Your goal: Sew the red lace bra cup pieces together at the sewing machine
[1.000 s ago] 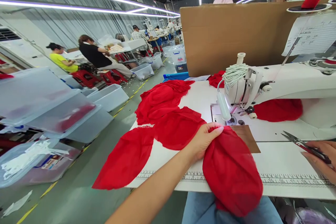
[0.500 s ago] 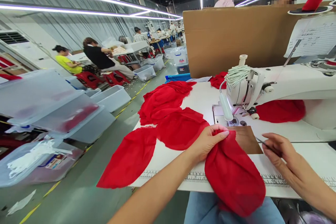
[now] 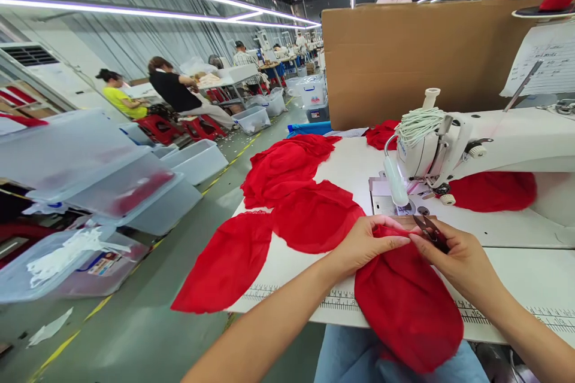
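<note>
A red fabric piece [image 3: 408, 305] hangs over the table's front edge onto my lap, its upper edge pinched by my left hand [image 3: 366, 243]. My right hand [image 3: 462, 254] has dark thread snips [image 3: 431, 231] tucked in its fingers, blades pointing up and left. Thumb and fingertip of that same hand also meet the fabric's upper edge, close to the left fingertips. Just beyond both hands stands the white sewing machine [image 3: 503, 137], with its needle area and metal plate [image 3: 381, 194].
Left of my hands, more red pieces [image 3: 224, 263] lie on the white table, one overhanging its front edge. Another red piece [image 3: 494, 190] rests under the machine arm. A cardboard panel [image 3: 413, 60] rises behind. Plastic bins [image 3: 103, 179] are stacked at left; seated people [image 3: 173, 93] work farther off.
My right hand has moved left and up with the snips, from beside the fabric to its upper edge near my left hand. The whole view has shifted slightly.
</note>
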Demonstrator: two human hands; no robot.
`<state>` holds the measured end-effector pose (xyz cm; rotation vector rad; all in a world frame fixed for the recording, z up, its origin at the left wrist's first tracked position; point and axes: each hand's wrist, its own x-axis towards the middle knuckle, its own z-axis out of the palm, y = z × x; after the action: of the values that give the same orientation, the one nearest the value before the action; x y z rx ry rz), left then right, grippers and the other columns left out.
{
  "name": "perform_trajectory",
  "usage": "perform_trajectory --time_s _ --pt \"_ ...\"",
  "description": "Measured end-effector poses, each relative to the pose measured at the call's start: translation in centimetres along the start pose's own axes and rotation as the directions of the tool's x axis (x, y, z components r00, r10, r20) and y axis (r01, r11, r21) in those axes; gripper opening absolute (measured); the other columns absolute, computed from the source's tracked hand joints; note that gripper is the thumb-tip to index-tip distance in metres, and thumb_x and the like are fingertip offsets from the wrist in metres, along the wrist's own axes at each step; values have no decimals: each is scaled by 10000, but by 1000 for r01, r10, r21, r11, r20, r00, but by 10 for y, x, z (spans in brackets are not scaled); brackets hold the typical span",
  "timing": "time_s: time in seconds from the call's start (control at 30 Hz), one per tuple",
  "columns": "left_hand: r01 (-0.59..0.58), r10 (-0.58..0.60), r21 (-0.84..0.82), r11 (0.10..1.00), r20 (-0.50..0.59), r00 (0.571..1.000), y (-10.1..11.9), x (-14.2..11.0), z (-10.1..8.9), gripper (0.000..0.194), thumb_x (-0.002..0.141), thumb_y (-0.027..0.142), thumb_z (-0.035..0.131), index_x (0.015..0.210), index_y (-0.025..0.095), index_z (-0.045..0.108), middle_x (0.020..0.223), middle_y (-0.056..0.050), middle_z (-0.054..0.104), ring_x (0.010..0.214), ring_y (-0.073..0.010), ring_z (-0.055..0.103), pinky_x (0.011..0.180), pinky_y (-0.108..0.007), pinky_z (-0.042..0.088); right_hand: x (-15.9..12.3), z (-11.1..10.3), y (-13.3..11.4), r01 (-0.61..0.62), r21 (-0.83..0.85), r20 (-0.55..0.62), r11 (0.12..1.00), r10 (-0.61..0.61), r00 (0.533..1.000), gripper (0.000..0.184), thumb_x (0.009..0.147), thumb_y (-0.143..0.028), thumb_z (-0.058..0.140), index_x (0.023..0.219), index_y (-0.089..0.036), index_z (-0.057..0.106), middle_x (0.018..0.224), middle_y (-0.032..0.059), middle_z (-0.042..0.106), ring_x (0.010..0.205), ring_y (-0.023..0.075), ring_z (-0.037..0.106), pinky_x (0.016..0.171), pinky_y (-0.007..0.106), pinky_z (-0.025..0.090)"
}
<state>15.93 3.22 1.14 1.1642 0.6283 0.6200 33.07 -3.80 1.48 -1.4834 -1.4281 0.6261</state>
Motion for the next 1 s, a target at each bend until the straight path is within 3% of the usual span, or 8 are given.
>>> perform_trajectory --time_s 0.13,0.23,0.33,0.57,0.83,1.0 --pt "-34 34 8 999 8 999 1 -2 0 458 664 536 891 889 148 797 1002 -107 769 1044 -267 686 975 -354 497 -6 -8 3 42 -51 74 998 -38 997 341 887 -568 615 851 -250 734 722 25 710 634 213 644 587 301 535" --pt "-31 30 -9 999 -8 1000 -1 -2 -1 437 667 522 892 895 157 817 993 -104 779 1020 -260 695 973 -348 497 -7 -22 9 82 -110 107 991 -70 992 436 919 -639 570 1057 -270 757 948 69 765 891 277 715 772 363 586" --pt "-5 5 -29 1000 -9 1000 -2 -1 -2 436 655 509 903 893 154 824 979 -108 782 981 -254 703 947 -344 510 -5 -36 14 109 -181 111 978 -89 990 553 928 -717 498 1156 -291 766 1105 104 761 1081 320 695 909 438 570" --pt "7 -4 -71 997 35 999 -1 -3 -3 425 667 473 909 934 153 824 993 -99 779 985 -228 693 964 -320 489 -6 -40 14 114 -223 179 968 -74 981 469 931 -673 545 1030 -295 804 863 64 722 789 253 684 646 350 565" --pt "62 -62 -69 996 8 998 4 -5 0 453 604 486 940 868 140 812 930 -93 777 919 -214 697 932 -319 503 -6 -33 20 201 -259 174 945 -159 972 453 953 -653 523 1035 -313 812 818 56 728 784 258 695 629 333 554" --pt "57 -59 -87 995 -21 998 3 -4 1 470 570 496 954 834 135 809 881 -90 775 876 -207 697 920 -324 506 -6 -32 19 155 -264 151 952 -118 981 470 935 -674 543 1025 -302 815 838 57 724 783 249 689 634 329 550"
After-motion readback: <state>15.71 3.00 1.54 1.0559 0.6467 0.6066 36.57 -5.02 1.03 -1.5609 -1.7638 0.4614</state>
